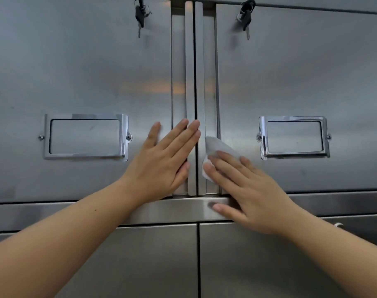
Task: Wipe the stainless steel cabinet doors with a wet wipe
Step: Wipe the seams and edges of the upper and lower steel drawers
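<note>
In the head view, the left hand [161, 162] lies flat on the left brushed stainless steel cabinet door [76, 61], its grip spread wide with straight fingers reaching over the door's vertical inner edge strip and holding nothing. The right hand [247, 190] also has its grip apart. Its straight fingers press a crumpled white wet wipe [217, 146] against the inner strip of the right cabinet door [301, 72], and its thumb rests on the horizontal steel rail [183, 209] below.

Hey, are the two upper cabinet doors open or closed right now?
Closed. The left door and right door sit flush, with only a thin dark seam between their vertical handle strips.
</note>
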